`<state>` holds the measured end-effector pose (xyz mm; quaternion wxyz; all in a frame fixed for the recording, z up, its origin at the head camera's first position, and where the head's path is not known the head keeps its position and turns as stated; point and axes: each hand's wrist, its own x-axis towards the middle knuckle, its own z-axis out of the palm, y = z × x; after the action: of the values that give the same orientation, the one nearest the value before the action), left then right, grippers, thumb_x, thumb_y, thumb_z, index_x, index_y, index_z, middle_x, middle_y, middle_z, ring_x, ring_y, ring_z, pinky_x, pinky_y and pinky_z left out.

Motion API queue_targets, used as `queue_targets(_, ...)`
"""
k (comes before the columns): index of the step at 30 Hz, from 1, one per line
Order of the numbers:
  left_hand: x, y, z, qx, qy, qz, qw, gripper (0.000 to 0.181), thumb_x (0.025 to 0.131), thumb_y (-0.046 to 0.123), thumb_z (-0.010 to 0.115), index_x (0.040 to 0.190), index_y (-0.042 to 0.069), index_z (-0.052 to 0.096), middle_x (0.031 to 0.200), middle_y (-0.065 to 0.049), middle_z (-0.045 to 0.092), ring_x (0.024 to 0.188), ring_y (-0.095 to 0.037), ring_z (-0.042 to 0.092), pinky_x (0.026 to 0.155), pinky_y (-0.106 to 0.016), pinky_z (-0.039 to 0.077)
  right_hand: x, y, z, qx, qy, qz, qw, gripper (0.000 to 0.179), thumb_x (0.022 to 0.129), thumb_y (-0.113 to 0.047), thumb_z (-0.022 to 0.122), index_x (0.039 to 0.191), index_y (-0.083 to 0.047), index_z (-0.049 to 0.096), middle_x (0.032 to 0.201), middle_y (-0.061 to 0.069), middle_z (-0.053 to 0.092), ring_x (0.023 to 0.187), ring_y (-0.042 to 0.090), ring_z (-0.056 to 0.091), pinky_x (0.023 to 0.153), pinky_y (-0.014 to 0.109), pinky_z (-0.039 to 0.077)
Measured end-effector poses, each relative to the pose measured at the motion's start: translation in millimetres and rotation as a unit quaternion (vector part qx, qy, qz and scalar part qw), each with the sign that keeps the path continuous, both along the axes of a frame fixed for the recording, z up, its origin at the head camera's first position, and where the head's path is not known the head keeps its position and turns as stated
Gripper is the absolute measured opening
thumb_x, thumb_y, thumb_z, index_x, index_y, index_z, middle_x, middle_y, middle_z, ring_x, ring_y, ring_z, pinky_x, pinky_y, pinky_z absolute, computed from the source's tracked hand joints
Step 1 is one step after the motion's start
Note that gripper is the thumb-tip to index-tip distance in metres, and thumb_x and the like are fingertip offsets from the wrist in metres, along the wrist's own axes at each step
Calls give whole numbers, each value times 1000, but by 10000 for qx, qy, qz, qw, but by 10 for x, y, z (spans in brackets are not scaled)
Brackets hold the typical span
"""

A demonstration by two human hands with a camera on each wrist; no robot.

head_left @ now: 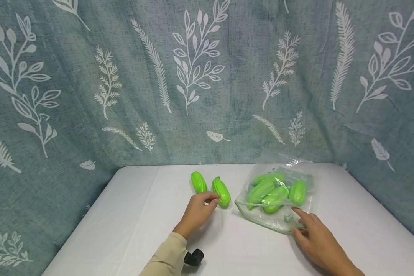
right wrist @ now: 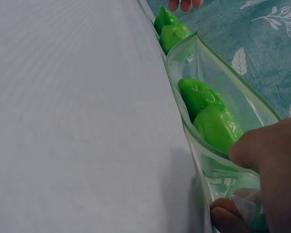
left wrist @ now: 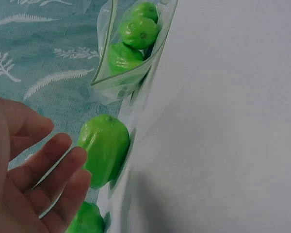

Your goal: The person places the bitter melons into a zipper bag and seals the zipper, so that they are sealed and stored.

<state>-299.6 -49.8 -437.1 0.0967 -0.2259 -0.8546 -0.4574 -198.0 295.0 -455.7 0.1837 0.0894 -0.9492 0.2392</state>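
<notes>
A clear zip bag [head_left: 265, 220] with a green-edged mouth lies on the table, its mouth facing me, with several short, ridged, glossy green cucumber-like vegetables [head_left: 261, 191] inside. My right hand [head_left: 317, 238] holds the bag's mouth at its right corner; in the right wrist view, thumb and fingers [right wrist: 225, 216] have the plastic between them. To the left, two more such vegetables lie outside the bag. Over the nearer one [head_left: 221, 191] my left hand [head_left: 197, 212] reaches, its fingers loosely bent. The left wrist view shows the fingertips [left wrist: 77, 158] right beside that vegetable, not wrapped round it.
The second loose vegetable [head_left: 198, 182] lies just left of the first, partly behind the left hand. A white cloth covers the table [head_left: 141, 230]. Behind its far edge hangs a grey-green curtain [head_left: 227, 126] with white leaf patterns. A black wrist device [head_left: 194, 257] sits at the left sleeve.
</notes>
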Motion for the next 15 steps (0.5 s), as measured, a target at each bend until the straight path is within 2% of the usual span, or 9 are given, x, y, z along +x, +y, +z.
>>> queue_targets(5,-58,-25,-4,221,-228,278,9991,21,101,19,59,113,12,75,100,7,70,98,-14,63,86,-37,51,4,22,18,0,13,0,10000,59,91,-15,72,145,-7,48,102,5,57,90,18,64,74,38,57)
queue_targets(15,-147,-127,0,505,-352,741,9953,19,99,20,62,108,13,76,96,6,70,90,-12,62,79,-35,51,-11,24,-23,31,-21,-55,10000,59,92,-18,72,145,-9,49,101,2,57,88,14,62,74,40,55)
